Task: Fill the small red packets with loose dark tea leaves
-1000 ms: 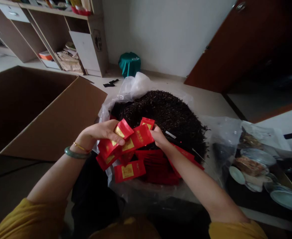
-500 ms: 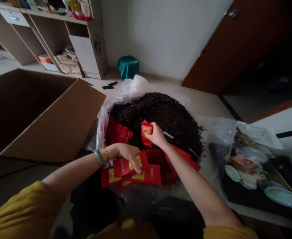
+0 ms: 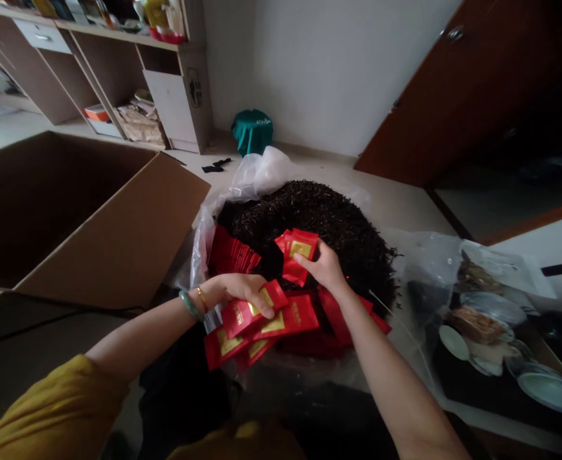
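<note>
My left hand, with a green bangle and a gold bracelet at the wrist, is closed on a red packet with a gold label. More red packets lie fanned out just beneath it. My right hand grips a few red sachets together, thumb across the front one's gold label. They are held over a big heap of dark loose tea leaves in a clear plastic bag. A tight row of red sachets rests on the heap's left side.
A large open cardboard box stands at the left. On the right, a dark tray carries lidded bowls and dishes. Behind are a teal-covered stool, a desk unit and a brown door.
My right hand has moved slightly right, and its sachets now face me more, fanned apart. The left hand's packet has tilted up at its right end. The view has shifted a little.
</note>
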`<move>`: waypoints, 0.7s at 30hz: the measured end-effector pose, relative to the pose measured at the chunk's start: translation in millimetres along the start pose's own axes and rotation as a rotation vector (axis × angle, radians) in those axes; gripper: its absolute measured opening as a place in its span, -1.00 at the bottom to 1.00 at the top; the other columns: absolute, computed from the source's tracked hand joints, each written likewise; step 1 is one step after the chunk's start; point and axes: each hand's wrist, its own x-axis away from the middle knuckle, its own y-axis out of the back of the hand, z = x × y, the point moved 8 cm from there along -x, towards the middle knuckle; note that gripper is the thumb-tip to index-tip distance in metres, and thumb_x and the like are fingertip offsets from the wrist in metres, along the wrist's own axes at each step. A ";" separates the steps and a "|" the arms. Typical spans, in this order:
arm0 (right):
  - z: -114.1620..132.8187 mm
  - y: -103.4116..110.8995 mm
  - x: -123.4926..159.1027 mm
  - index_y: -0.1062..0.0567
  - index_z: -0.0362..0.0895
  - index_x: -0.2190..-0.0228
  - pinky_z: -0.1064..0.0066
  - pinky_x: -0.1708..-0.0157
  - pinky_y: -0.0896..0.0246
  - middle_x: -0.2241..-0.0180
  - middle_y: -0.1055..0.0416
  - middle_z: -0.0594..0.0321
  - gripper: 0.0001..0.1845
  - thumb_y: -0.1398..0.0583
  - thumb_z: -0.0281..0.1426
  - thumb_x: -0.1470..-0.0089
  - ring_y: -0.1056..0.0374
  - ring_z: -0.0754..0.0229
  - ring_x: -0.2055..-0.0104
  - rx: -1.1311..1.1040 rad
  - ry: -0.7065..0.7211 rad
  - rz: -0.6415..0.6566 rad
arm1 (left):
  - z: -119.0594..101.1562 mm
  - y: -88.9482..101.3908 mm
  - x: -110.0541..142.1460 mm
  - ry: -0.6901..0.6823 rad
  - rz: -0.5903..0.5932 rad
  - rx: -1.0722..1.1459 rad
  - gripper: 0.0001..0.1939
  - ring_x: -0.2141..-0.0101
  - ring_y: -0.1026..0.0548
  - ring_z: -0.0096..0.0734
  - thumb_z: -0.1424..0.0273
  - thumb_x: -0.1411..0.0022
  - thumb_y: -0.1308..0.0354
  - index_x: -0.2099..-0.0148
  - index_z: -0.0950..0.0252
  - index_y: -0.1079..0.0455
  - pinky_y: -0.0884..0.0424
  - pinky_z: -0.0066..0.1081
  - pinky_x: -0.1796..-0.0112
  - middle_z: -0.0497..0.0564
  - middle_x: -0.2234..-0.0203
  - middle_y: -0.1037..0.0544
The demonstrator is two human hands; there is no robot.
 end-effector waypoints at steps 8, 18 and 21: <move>-36.5 26.4 28.0 -0.52 -0.13 0.24 0.25 0.16 -0.39 0.28 -0.57 0.23 -0.52 -0.40 -0.28 0.30 -0.48 0.12 0.25 -0.635 -0.314 -0.295 | -19.4 23.3 8.5 -0.289 -0.299 0.250 -0.58 0.50 -0.55 -0.34 0.33 0.39 -0.52 0.40 0.38 -0.53 -0.49 -0.42 0.39 0.03 0.53 -0.62; -70.5 47.2 121.7 -0.52 0.03 0.27 0.24 0.01 -0.36 0.23 -0.56 0.36 -0.74 -0.21 -0.19 0.05 -0.46 0.17 0.09 -0.939 -0.322 -0.628 | 5.0 29.2 -14.2 -0.440 -0.550 0.534 -0.50 0.46 -0.56 -0.33 0.28 0.34 -0.51 0.30 0.39 -0.50 -0.49 -0.41 0.35 0.05 0.43 -0.64; -65.4 28.8 142.3 -0.53 0.08 0.32 0.18 0.07 -0.40 0.26 -0.56 0.31 -0.72 -0.10 -0.11 -0.04 -0.48 0.11 0.13 -0.932 -0.319 -0.521 | 7.7 28.4 -15.4 -0.475 -0.592 0.554 -0.49 0.44 -0.57 -0.30 0.24 0.28 -0.49 0.27 0.39 -0.49 -0.49 -0.39 0.34 0.08 0.42 -0.64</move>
